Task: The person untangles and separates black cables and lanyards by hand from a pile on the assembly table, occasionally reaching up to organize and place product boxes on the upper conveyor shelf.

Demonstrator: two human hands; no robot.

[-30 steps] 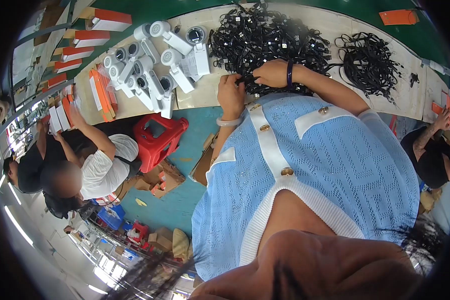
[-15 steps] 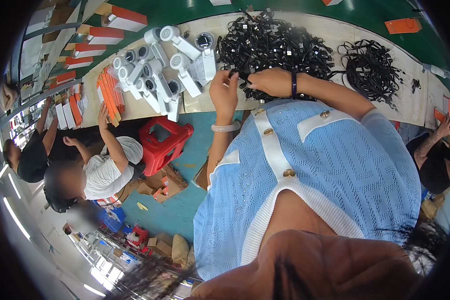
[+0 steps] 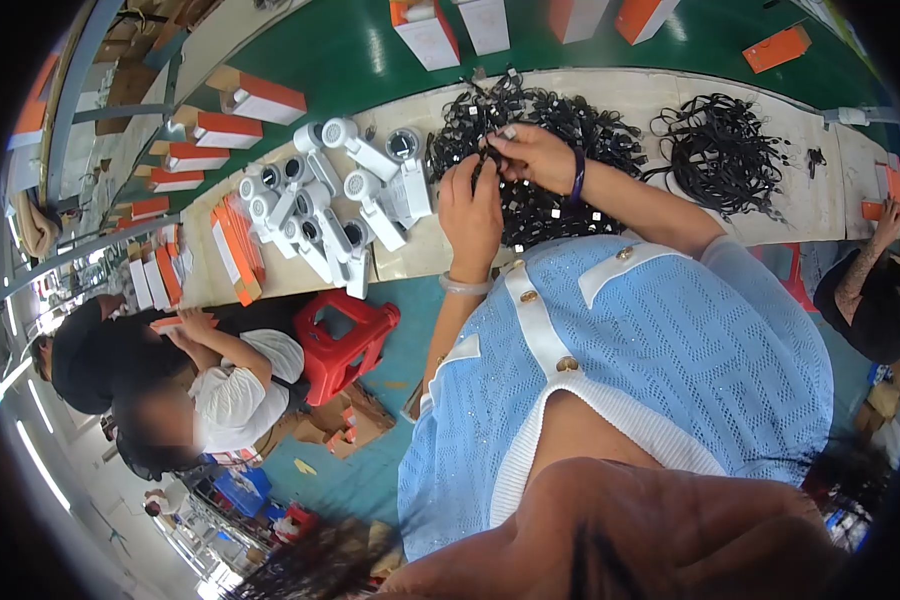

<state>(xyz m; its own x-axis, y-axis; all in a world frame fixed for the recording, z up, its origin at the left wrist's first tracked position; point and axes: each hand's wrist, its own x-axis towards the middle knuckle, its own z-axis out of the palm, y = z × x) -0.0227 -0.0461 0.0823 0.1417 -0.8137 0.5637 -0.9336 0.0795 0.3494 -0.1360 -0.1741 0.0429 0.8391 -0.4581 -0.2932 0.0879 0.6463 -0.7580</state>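
Note:
My left hand (image 3: 472,218), with a pale bangle at the wrist, is at the near left edge of a big heap of black cables (image 3: 595,150). Its fingertips are closed on a black cable (image 3: 490,150). Close beside it my right hand (image 3: 538,160), with a dark band on the wrist, pinches the same cable between thumb and fingers. The two sets of fingertips nearly meet over the heap, and much of the held piece is hidden by them. Small pale connector ends show among the heaped cables.
Several white handheld devices (image 3: 315,200) with round heads lie left of the cables. Orange-and-white boxes (image 3: 235,250) stand beyond them. A second cable bundle (image 3: 720,155) lies right. A red stool (image 3: 345,335) is below the table at left. Co-workers sit at both sides.
The view has tilted, so the table appears lower. My hands stay together at the cables, the right fingers now raised. At left, a co-worker's hands have moved to hold an orange box.

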